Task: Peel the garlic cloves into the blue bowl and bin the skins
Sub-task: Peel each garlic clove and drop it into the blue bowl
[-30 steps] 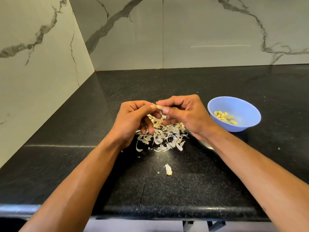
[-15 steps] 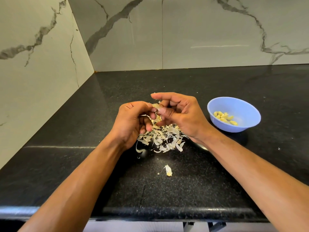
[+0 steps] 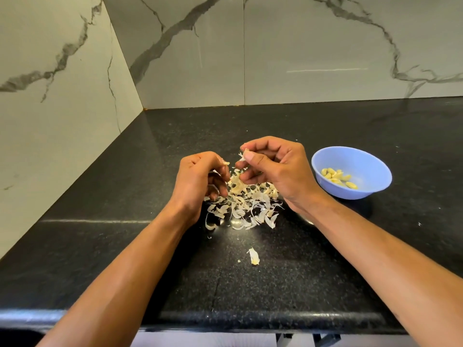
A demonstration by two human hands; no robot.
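Since a second ago the two hands have pulled apart, so the skin looks to be tearing off. The left hand (image 3: 200, 175) is curled and pinches a small pale garlic clove (image 3: 226, 163) at its fingertips, while the right hand (image 3: 273, 166) pinches a papery strip of skin (image 3: 241, 156) between thumb and forefinger. Both hover over the heap of dry white garlic skins (image 3: 244, 204) mid-table. The round blue plastic bowl (image 3: 350, 156) sits just right of the right hand with peeled yellowish cloves (image 3: 338, 177) inside. Risks as I see it: the clove's slippery and could drop into the heap, and loose skins like the stray flake (image 3: 253, 255) nearer the front edge could drift off the black speckled stone table (image 3: 125, 259).
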